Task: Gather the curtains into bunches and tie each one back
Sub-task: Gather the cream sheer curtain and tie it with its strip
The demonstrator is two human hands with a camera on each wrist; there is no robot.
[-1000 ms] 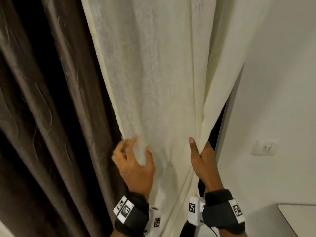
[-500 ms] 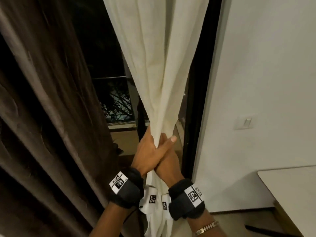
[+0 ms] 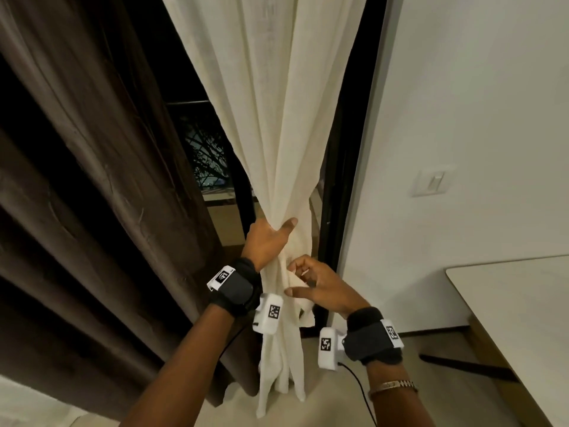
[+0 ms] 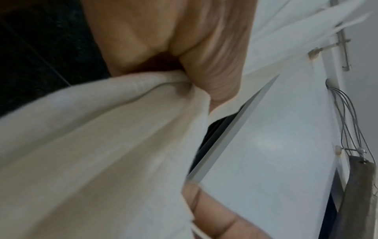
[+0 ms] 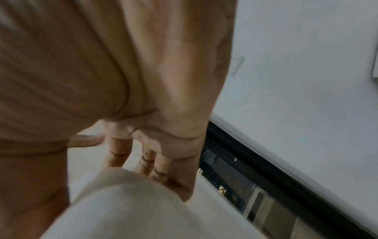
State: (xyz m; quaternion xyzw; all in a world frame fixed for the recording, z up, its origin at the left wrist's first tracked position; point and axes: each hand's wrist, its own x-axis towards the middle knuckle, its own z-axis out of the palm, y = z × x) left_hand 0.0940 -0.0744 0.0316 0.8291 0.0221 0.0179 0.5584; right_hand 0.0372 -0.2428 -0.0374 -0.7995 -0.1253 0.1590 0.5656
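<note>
Left hand [image 3: 267, 241] grip clamps bunched cream curtain [image 3: 277, 143]; right hand [image 3: 320, 288] just below, grip loose, fingers touching cloth.

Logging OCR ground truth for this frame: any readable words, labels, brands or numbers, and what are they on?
No readable text anywhere.
Left wrist band tag and camera tag: square black-and-white marker patterns, no letters.
Right wrist band tag and camera tag: the same.
Wall switch: blank.
</note>
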